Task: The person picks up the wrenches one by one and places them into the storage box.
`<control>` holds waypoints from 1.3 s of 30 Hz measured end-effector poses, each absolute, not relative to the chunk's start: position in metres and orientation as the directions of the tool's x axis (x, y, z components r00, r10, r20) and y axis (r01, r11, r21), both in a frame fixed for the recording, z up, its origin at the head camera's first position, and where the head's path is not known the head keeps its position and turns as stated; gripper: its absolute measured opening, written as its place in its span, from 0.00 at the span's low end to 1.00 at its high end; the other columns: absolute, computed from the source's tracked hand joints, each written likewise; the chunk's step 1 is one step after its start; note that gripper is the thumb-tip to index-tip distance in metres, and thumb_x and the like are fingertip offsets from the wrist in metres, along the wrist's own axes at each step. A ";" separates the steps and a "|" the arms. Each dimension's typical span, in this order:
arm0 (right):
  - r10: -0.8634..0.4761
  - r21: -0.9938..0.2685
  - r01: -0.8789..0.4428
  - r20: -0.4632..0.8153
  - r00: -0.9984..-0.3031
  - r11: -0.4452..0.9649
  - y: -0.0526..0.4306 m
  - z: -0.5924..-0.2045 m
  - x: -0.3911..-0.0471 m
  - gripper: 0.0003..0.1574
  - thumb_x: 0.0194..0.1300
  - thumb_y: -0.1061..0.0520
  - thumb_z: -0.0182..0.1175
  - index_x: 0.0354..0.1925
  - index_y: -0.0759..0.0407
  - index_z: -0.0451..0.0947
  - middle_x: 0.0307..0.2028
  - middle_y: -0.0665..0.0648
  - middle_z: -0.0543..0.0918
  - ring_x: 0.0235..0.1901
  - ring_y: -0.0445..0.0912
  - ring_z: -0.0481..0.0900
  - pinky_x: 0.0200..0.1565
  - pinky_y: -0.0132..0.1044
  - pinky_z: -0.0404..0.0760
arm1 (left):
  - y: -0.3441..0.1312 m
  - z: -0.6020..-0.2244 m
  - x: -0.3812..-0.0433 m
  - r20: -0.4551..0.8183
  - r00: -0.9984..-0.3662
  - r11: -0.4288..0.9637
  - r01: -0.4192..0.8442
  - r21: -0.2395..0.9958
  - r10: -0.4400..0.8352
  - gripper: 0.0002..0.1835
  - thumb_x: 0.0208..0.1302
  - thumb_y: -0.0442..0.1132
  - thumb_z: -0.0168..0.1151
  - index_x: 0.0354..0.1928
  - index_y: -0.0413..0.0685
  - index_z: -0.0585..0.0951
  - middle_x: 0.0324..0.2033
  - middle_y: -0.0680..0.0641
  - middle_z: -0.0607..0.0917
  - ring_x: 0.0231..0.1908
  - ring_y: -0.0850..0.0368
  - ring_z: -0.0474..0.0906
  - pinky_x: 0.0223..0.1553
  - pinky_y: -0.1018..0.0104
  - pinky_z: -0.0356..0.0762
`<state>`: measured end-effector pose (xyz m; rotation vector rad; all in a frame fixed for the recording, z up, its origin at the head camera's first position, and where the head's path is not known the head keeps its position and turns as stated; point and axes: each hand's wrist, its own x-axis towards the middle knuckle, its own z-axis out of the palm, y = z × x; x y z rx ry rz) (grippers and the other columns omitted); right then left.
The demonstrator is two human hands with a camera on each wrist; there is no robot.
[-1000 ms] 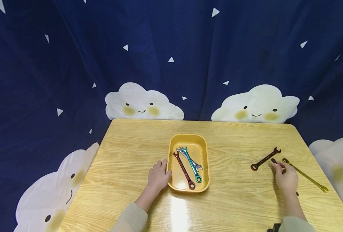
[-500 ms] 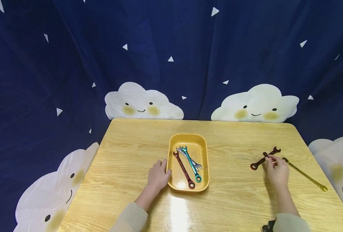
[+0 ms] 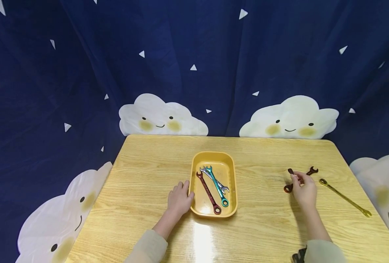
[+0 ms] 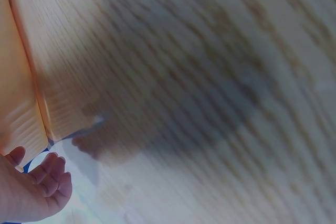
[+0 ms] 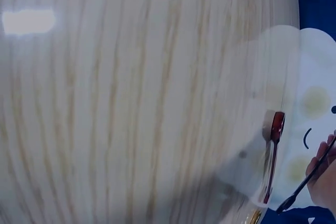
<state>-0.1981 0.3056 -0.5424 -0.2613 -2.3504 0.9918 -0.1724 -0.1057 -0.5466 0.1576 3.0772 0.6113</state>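
Note:
In the head view, my right hand pinches a dark wrench above the right side of the table. Most of that wrench is hidden by the fingers; the right wrist view shows its long thin shank tilted across the hand. Underneath, partly covered by the hand, lies a dark red wrench. A gold wrench rests to its right. My left hand touches the left wall of a yellow tray, fingers relaxed. Inside lie a red wrench, a teal wrench and a silver wrench.
The wooden table reaches back to a dark blue curtain printed with white clouds. A small black object shows beside the right sleeve near the front.
My right hand has moved left with the pinched wrench, from beside the gold wrench to over the dark red one. My left hand and the tray have stayed put.

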 end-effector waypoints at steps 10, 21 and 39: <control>0.368 -0.739 -0.051 0.393 -0.843 0.671 0.288 -0.540 -0.202 0.12 0.60 0.62 0.58 0.41 0.70 0.78 0.32 0.63 0.77 0.23 0.26 0.65 0.23 0.17 0.63 | -0.107 -0.546 -0.172 0.018 -0.995 0.917 0.094 0.387 0.095 0.22 0.61 0.49 0.47 0.55 0.48 0.67 0.41 0.42 0.74 0.39 0.46 0.71 0.34 0.53 0.68; 0.360 -0.765 -0.038 0.346 -0.866 0.643 0.266 -0.540 -0.207 0.13 0.61 0.59 0.58 0.41 0.68 0.78 0.33 0.62 0.79 0.27 0.33 0.68 0.27 0.17 0.64 | -0.106 -0.547 -0.172 0.019 -0.996 0.922 0.093 0.376 0.093 0.23 0.60 0.50 0.46 0.56 0.49 0.67 0.43 0.41 0.74 0.40 0.45 0.71 0.36 0.52 0.68; 0.359 -0.793 -0.056 0.336 -0.871 0.607 0.232 -0.535 -0.218 0.13 0.60 0.58 0.58 0.41 0.67 0.78 0.33 0.60 0.78 0.26 0.31 0.67 0.26 0.19 0.64 | -0.106 -0.545 -0.172 0.023 -0.995 0.940 0.096 0.327 0.093 0.21 0.60 0.51 0.47 0.52 0.49 0.68 0.42 0.42 0.73 0.39 0.46 0.70 0.34 0.53 0.67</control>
